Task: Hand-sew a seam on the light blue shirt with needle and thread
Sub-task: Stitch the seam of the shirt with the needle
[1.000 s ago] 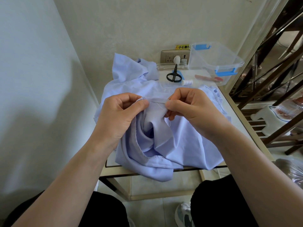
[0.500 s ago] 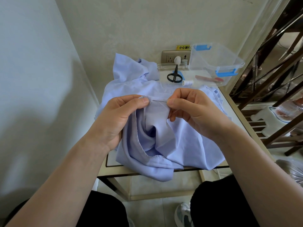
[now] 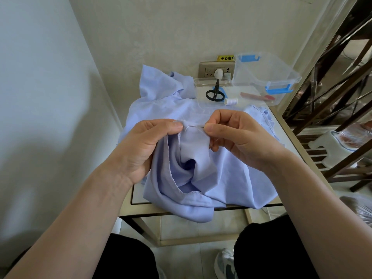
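The small table [image 3: 141, 211], with a beige frame and a white top, stands against the wall and carries all work items. The light blue shirt [image 3: 231, 178] lies bunched across most of the table top, its near edge hanging over the front rim and its far part heaped against the wall. A clear plastic box [image 3: 261, 77] with blue latches sits tilted at the far right corner, with a reddish flat item inside that cannot be identified. The left hand [image 3: 145, 146] pinches a raised fold of the shirt at the seam edge between thumb and curled fingers. The right hand [image 3: 241, 137] sits just beside it at the same height, thumb and forefinger clamped on the needle [image 3: 196, 126]. The needle lies roughly level and bridges the narrow gap between the two thumbs, its far end at the fabric held by the left hand. A clear flat lid [image 3: 203, 85] rests beyond the shirt, beside the box. Black scissors [image 3: 215, 93] lie on this lid, handles toward the person. A white thread spool [image 3: 231, 101] lies on its side just right of the scissors
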`<state>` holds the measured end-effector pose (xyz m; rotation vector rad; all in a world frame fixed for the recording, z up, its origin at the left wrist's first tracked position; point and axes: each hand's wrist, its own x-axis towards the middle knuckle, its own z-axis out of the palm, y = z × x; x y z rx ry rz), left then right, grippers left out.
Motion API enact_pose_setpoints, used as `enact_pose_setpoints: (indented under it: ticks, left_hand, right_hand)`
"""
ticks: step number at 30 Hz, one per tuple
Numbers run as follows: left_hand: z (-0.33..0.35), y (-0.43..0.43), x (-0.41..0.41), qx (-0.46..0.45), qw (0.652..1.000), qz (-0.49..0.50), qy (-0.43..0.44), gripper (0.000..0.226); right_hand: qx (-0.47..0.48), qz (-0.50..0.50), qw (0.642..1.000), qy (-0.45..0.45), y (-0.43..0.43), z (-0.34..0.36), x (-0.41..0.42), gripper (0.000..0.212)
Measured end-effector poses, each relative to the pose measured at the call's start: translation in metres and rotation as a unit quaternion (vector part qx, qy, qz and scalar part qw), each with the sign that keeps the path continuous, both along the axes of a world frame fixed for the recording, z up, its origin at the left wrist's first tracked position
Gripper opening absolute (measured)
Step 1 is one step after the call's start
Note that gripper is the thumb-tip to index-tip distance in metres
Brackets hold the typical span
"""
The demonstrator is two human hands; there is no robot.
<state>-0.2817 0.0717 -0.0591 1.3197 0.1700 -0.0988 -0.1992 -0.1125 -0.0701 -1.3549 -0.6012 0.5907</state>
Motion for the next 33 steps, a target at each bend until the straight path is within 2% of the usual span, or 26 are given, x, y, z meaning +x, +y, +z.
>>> enact_pose_setpoints:
  ticks: [6,13,19,24,27,33]
  left_hand:
    - [-0.002,0.000,0.000,-0.015,0.999,-0.029,-0.001,0.014]
    - [-0.003,0.001,0.003,-0.048,0.999,0.022,-0.010,0.015]
    - [-0.005,-0.006,0.003,-0.045,0.999,0.016,-0.006,0.023]
    - [-0.003,0.000,0.005,-0.052,0.998,0.041,-0.010,0.016]
    - [-0.004,-0.001,0.004,-0.045,0.998,0.036,-0.005,0.017]
    - [-0.006,-0.006,0.004,0.030,0.999,0.035,-0.003,0.014]
  right_hand:
    - [-0.015,-0.015,1.000,-0.001,0.005,-0.002,-0.005,0.013]
    - [-0.015,-0.037,0.999,0.010,0.001,-0.004,0.003,0.012]
    - [-0.061,-0.043,0.994,-0.076,0.006,-0.012,0.001,0.020]
    - [-0.041,-0.031,0.997,-0.066,0.002,-0.009,0.005,0.007]
    - [-0.044,-0.040,0.995,-0.083,0.002,-0.008,0.005,0.005]
    - [-0.042,-0.079,0.993,-0.083,0.009,-0.009,-0.001,0.004]
